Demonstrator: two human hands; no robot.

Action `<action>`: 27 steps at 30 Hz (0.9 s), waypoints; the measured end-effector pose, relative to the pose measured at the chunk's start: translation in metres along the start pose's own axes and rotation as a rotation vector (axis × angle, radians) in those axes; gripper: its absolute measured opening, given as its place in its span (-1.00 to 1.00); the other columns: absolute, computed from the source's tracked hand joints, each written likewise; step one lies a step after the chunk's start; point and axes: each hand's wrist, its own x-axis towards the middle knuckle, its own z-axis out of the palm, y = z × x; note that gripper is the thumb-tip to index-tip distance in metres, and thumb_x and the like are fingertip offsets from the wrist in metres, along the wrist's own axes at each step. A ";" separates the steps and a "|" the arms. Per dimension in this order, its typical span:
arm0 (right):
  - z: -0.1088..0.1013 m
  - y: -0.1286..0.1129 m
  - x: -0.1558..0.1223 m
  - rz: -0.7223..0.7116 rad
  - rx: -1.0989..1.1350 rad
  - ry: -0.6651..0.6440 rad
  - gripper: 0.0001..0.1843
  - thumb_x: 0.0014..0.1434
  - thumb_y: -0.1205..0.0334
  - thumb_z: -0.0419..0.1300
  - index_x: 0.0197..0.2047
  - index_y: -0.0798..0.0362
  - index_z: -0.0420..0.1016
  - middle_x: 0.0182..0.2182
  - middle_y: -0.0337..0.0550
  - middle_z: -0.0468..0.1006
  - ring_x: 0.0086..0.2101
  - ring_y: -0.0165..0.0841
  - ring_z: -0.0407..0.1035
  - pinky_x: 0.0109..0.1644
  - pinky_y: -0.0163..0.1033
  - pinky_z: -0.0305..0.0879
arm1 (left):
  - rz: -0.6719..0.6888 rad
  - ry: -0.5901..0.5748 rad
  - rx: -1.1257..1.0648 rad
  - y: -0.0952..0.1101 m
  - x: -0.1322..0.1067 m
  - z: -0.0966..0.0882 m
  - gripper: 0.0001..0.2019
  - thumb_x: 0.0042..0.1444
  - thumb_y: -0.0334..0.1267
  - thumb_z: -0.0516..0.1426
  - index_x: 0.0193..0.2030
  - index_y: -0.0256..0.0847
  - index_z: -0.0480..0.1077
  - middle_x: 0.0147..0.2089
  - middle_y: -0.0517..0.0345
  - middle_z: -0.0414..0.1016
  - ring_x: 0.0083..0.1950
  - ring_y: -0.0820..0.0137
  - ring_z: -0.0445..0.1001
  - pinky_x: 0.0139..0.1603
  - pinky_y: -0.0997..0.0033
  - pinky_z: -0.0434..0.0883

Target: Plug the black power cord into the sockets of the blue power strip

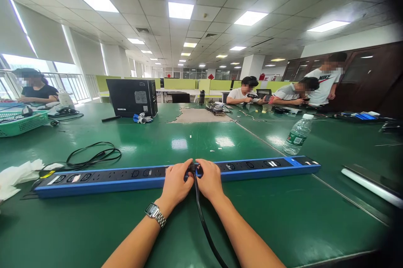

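A long blue and black power strip (132, 183) lies across the green table, with a row of sockets along its top. At its middle, my left hand (176, 182) and my right hand (210, 179) meet around a black plug (192, 168). Fingers of both hands are closed on the plug from either side, at the strip's sockets; how deep it sits cannot be seen. From the plug a thick black cable (203, 217) runs down between my forearms to the bottom edge. A metal-band watch (155, 214) is on my left wrist.
A coiled black cord (94, 154) and crumpled white paper (19, 177) lie left. A water bottle (297, 137) stands behind the strip's right end. Farther back are a black computer case (130, 98) and a green basket (25, 123). Several people sit or stand around the table's far sides.
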 end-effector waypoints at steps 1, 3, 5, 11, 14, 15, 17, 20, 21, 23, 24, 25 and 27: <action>-0.001 0.003 0.000 0.000 0.025 0.008 -0.62 0.07 0.26 0.20 -0.01 0.03 0.45 -0.01 -0.06 0.55 0.02 -0.17 0.34 0.17 -0.06 0.10 | -0.002 -0.008 0.009 0.002 0.002 0.001 -0.52 0.11 -0.35 0.02 0.20 -0.10 0.31 0.08 0.05 0.52 0.13 0.24 0.41 0.21 0.06 0.23; -0.002 0.007 -0.001 -0.011 0.067 0.024 -0.59 0.02 0.28 0.19 -0.01 0.04 0.45 0.02 -0.05 0.53 0.05 -0.17 0.33 0.18 -0.07 0.11 | -0.009 -0.006 0.040 0.004 0.006 0.003 -0.55 0.12 -0.35 0.03 0.17 -0.09 0.35 0.04 0.06 0.53 0.10 0.22 0.43 0.17 0.07 0.27; -0.003 0.008 -0.001 -0.018 0.088 0.035 -0.62 0.01 0.28 0.18 -0.04 0.04 0.46 0.02 -0.04 0.52 0.06 -0.17 0.32 0.19 -0.06 0.11 | -0.016 0.014 0.071 0.004 0.009 0.005 -0.60 0.13 -0.34 0.05 0.12 -0.09 0.38 0.01 0.06 0.55 0.07 0.21 0.44 0.12 0.10 0.30; 0.000 0.005 -0.003 -0.003 0.089 0.032 -0.62 -0.01 0.27 0.16 -0.06 0.01 0.46 0.03 -0.06 0.52 0.07 -0.16 0.32 0.21 -0.01 0.08 | -0.029 0.063 -0.046 0.002 0.015 0.011 -0.70 0.20 -0.29 0.02 0.05 -0.14 0.39 -0.15 0.07 0.58 -0.12 0.28 0.49 -0.05 0.26 0.39; 0.000 0.006 -0.003 -0.006 0.075 0.024 -0.54 -0.07 0.29 0.16 -0.03 0.01 0.45 0.04 -0.06 0.50 0.09 -0.15 0.31 0.22 0.00 0.08 | -0.082 0.185 -0.256 0.007 0.019 0.004 -0.69 0.25 -0.13 0.01 0.07 -0.15 0.35 -0.18 0.11 0.56 -0.23 0.35 0.50 -0.15 0.36 0.42; -0.001 0.006 -0.003 -0.005 0.074 0.021 -0.53 -0.08 0.29 0.16 -0.02 0.01 0.44 0.05 -0.05 0.50 0.09 -0.15 0.31 0.22 0.00 0.08 | -0.100 0.241 -0.307 0.008 0.021 -0.001 -0.67 0.25 -0.09 0.00 0.07 -0.15 0.35 -0.16 0.12 0.56 -0.24 0.37 0.50 -0.15 0.38 0.42; -0.002 0.006 -0.004 -0.003 0.077 0.019 -0.52 -0.08 0.29 0.16 -0.02 0.01 0.45 0.04 -0.05 0.50 0.08 -0.15 0.31 0.22 0.00 0.08 | -0.138 0.356 -0.350 0.006 0.023 -0.013 -0.66 0.25 -0.07 0.00 0.07 -0.16 0.35 -0.13 0.13 0.55 -0.23 0.38 0.51 -0.13 0.39 0.42; -0.002 0.005 -0.004 0.001 0.086 0.011 -0.56 -0.07 0.27 0.16 -0.05 -0.01 0.47 0.02 -0.06 0.52 0.06 -0.15 0.33 0.21 -0.01 0.09 | -0.203 0.508 -0.351 -0.012 0.022 -0.035 -0.63 0.19 -0.03 0.04 0.03 -0.19 0.39 -0.10 0.08 0.55 -0.16 0.33 0.51 -0.07 0.34 0.43; -0.002 0.005 -0.004 0.004 0.089 0.006 -0.58 -0.07 0.27 0.16 -0.07 -0.01 0.48 0.01 -0.07 0.53 0.06 -0.16 0.34 0.20 -0.01 0.09 | -0.230 0.544 -0.358 -0.022 0.020 -0.042 -0.61 0.17 -0.02 0.05 0.02 -0.21 0.40 -0.10 0.06 0.56 -0.14 0.30 0.51 -0.06 0.32 0.43; -0.002 0.004 -0.004 0.014 0.094 -0.001 -0.61 -0.07 0.27 0.16 -0.10 -0.01 0.49 0.00 -0.08 0.54 0.04 -0.16 0.34 0.20 -0.02 0.09 | -0.270 0.549 -0.350 -0.042 0.014 -0.053 -0.59 0.14 -0.02 0.06 0.01 -0.23 0.42 -0.07 0.01 0.56 -0.09 0.26 0.52 -0.03 0.28 0.43; -0.002 0.004 -0.004 0.020 0.095 -0.003 -0.62 -0.06 0.27 0.16 -0.10 -0.01 0.49 -0.01 -0.09 0.54 0.04 -0.17 0.34 0.20 -0.02 0.09 | -0.293 0.521 -0.333 -0.051 0.010 -0.057 -0.59 0.12 -0.01 0.07 -0.01 -0.22 0.44 -0.07 0.01 0.57 -0.07 0.24 0.52 -0.02 0.26 0.43; -0.002 0.003 -0.004 0.024 0.096 -0.005 -0.62 -0.06 0.27 0.16 -0.11 -0.01 0.49 -0.01 -0.09 0.54 0.04 -0.17 0.35 0.19 -0.02 0.09 | -0.310 0.482 -0.306 -0.059 0.006 -0.060 -0.59 0.10 0.01 0.08 -0.03 -0.21 0.46 -0.09 0.02 0.58 -0.08 0.23 0.53 -0.02 0.25 0.44; -0.003 0.003 -0.004 0.032 0.096 -0.011 -0.63 -0.06 0.27 0.16 -0.12 0.00 0.49 -0.02 -0.09 0.55 0.03 -0.17 0.35 0.19 -0.01 0.09 | -0.339 0.408 -0.244 -0.070 -0.001 -0.065 -0.57 0.09 0.06 0.09 -0.04 -0.17 0.47 -0.13 0.05 0.60 -0.10 0.22 0.54 -0.03 0.24 0.45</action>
